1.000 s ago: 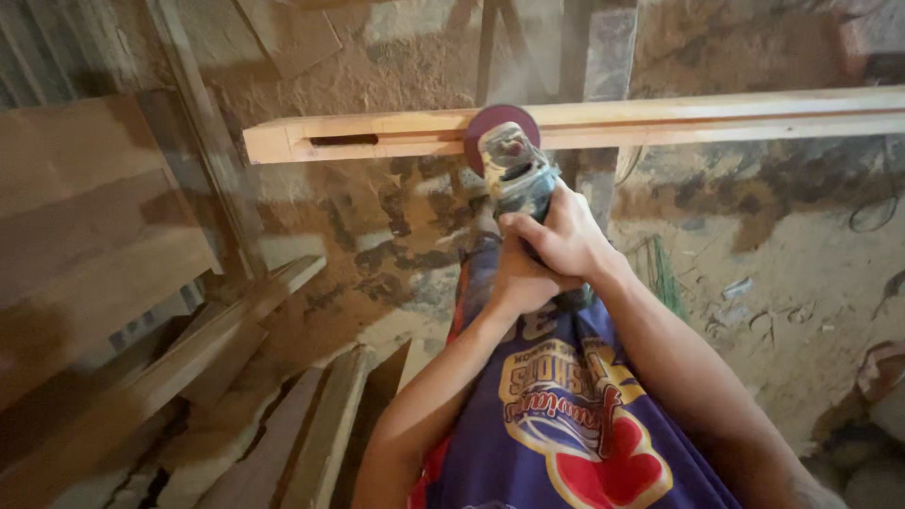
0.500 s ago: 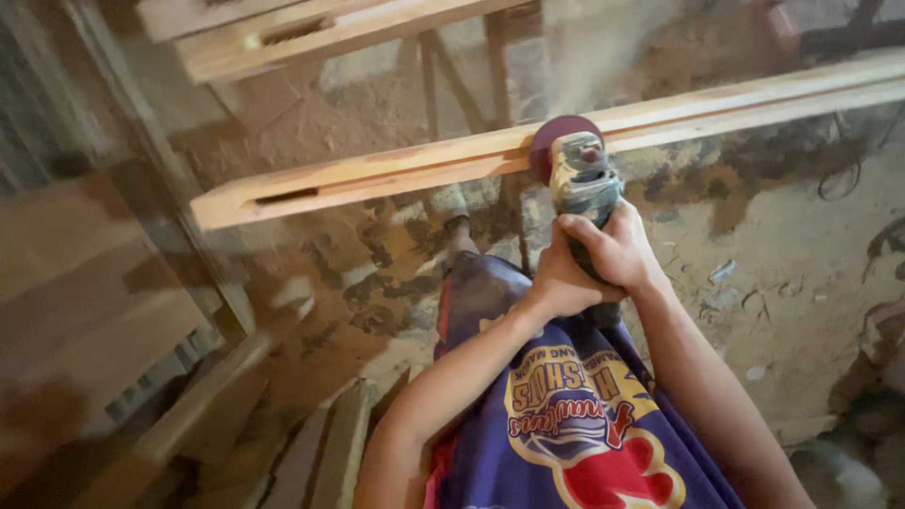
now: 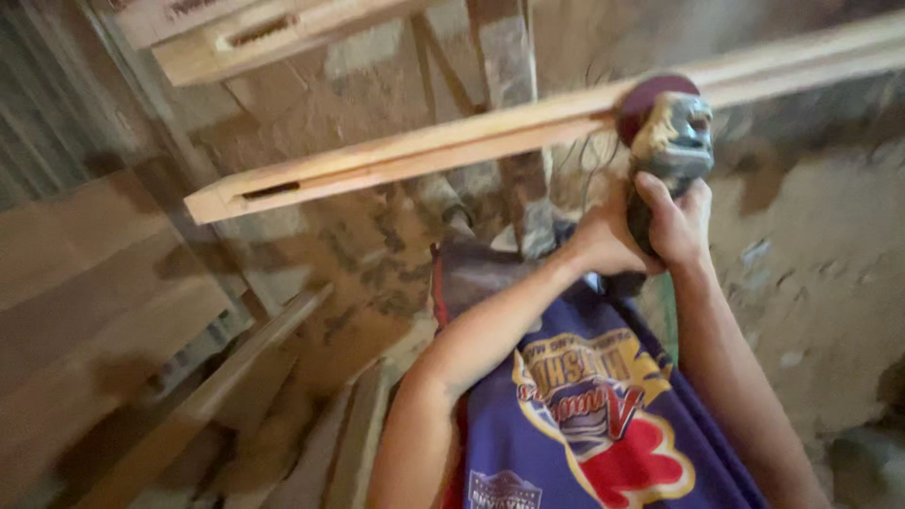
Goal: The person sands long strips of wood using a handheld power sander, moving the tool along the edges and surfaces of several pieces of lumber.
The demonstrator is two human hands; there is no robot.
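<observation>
Dusty earthen floor (image 3: 811, 283), stacked planks (image 3: 113, 311) — both hands' fingers (image 3: 660, 203) tight around a grinder (image 3: 671, 141) against a pale wooden beam (image 3: 424, 155).

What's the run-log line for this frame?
left hand: gripping angle grinder | right hand: same | disc: against wooden beam

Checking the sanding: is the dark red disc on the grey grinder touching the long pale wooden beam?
Touching: head view shows the disc overlapping the beam, no gap.

Both bare arms are stretched forward and up; the left hand (image 3: 603, 240) and right hand (image 3: 681, 221) are clasped together, fingers curled tight, wrists nearly touching.
</observation>
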